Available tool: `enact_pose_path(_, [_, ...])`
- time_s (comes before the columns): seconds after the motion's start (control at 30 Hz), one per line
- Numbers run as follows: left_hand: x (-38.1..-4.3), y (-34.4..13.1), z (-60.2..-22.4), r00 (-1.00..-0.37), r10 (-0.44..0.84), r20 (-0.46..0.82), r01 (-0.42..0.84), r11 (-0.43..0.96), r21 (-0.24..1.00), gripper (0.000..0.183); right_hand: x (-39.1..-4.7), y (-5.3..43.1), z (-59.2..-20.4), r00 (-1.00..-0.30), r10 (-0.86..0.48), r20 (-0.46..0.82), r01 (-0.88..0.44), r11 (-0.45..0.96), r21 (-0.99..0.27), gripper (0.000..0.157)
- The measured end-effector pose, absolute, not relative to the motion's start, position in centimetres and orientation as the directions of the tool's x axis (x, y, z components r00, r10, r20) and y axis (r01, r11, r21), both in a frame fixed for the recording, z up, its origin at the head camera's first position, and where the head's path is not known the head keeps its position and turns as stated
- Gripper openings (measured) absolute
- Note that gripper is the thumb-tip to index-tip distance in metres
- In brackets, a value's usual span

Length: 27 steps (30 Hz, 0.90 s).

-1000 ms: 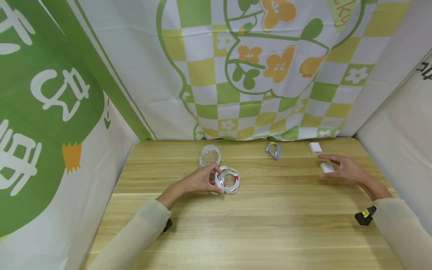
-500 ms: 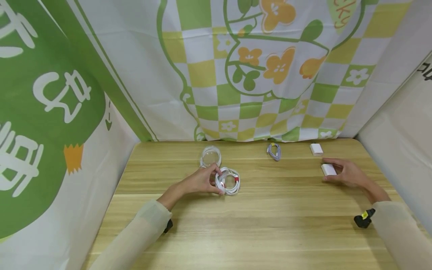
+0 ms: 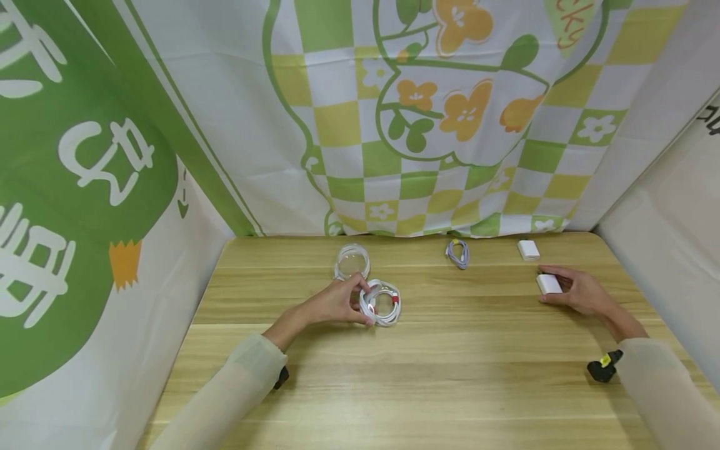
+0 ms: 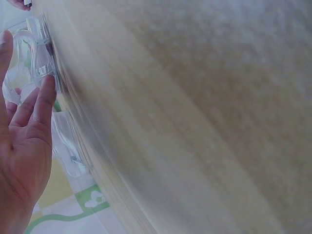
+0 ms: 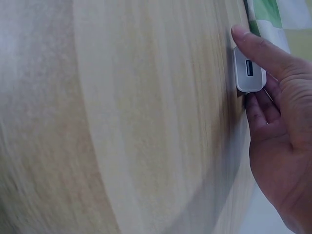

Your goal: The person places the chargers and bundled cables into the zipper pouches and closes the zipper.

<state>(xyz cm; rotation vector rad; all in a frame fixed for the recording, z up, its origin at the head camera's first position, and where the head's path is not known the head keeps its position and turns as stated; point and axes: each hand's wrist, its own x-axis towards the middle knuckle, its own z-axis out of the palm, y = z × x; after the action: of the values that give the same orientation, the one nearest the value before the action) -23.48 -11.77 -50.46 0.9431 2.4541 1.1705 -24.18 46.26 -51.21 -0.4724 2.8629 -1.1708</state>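
In the head view a white charging cable [image 3: 381, 303], coiled and fastened with a red tie, lies near the table's middle. My left hand [image 3: 340, 301] holds its left side between thumb and fingers; in the left wrist view, the left hand [image 4: 27, 141] shows at the edge beside the looped cable [image 4: 41, 56]. Over on the right, my right hand [image 3: 582, 292] grips a white USB charger [image 3: 549, 284] between thumb and fingers. The right wrist view shows the charger's [image 5: 249, 70] end face with its USB slot, low over or on the wood; which one I cannot tell.
Another white coiled cable [image 3: 352, 261] lies just behind the left hand. Toward the back are a lilac coiled cable [image 3: 458, 254] with a yellow tie and a second white charger [image 3: 529, 250]. A patterned cloth [image 3: 394, 187] hangs at the wooden table's [image 3: 427, 387] far edge.
My right hand has closed its fingers on the white charger, which has turned slightly and shifted a little. The left hand has stayed at the red-tied cable.
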Motion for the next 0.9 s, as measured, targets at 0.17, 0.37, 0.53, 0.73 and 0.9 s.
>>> enact_pose_path(0.17, [-23.3,-11.7,-50.3,-0.755,0.655,0.032,0.438,0.467,0.768,0.064,-24.4,46.5,-51.8,-0.954,-0.269,0.133,-0.287,0.688,-0.667,0.065])
enact_pose_path(0.37, [-23.3,-11.7,-50.4,-0.751,0.659,0.04,0.443,0.457,0.771,0.064,-24.4,46.8,-52.1,-0.959,-0.245,0.139,-0.271,0.664,-0.697,0.063])
enact_pose_path(0.53, [-23.4,-11.8,-50.8,-0.752,0.658,0.048,0.444,0.451,0.775,0.064,-24.4,46.6,-52.1,-0.962,-0.227,0.15,-0.264,0.646,-0.716,0.062])
enact_pose_path(0.73, [-23.3,-11.7,-50.7,-0.753,0.656,0.044,0.434,0.447,0.782,0.064,-24.3,46.4,-52.2,-0.964,-0.205,0.166,-0.261,0.652,-0.712,0.057])
enact_pose_path(0.9, [-23.3,-11.8,-50.9,-0.751,0.66,0.039,0.428,0.44,0.789,0.063,-24.3,46.3,-52.4,-0.967,-0.182,0.178,-0.254,0.644,-0.722,0.053])
